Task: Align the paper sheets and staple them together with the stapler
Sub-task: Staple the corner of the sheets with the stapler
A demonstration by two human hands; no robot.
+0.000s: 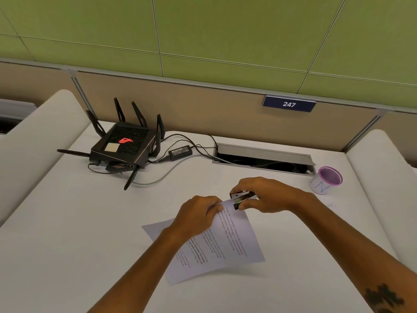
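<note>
Head view. Nearest the camera, two bare forearms enter from the lower edge and converge at frame centre. Under them lie the paper sheets (pixel 216 242), printed side up on the white bench (pixel 67 233), just below centre. Their long axis runs diagonally, from the lower left of the frame up to the far corner at centre. The near edge appears lifted slightly off the surface, with a shadow beneath it.

The left hand (pixel 198 216) has its fingers curled and pinches the sheets close beside the far corner. The right hand (pixel 264 195) grips the stapler (pixel 242 198), fingers over the top and thumb beneath. The stapler's mouth takes in the far corner; its long axis lies roughly across the frame, mouth end towards the left. Whether the stapler is already pressed home cannot be told.

Judged step: the staple is about to be driven, or is being driven.

Risks: the edges under the left hand are hidden, so alignment is unconfirmed; a loosened pinch would let the sheets fan and be stapled askew. A mouth set too shallow on the corner would catch only the margin or miss a sheet.

Also present: a router (pixel 123 146) with antennas in the upper left, and a purple-rimmed cup (pixel 326 180) at the right.
</note>
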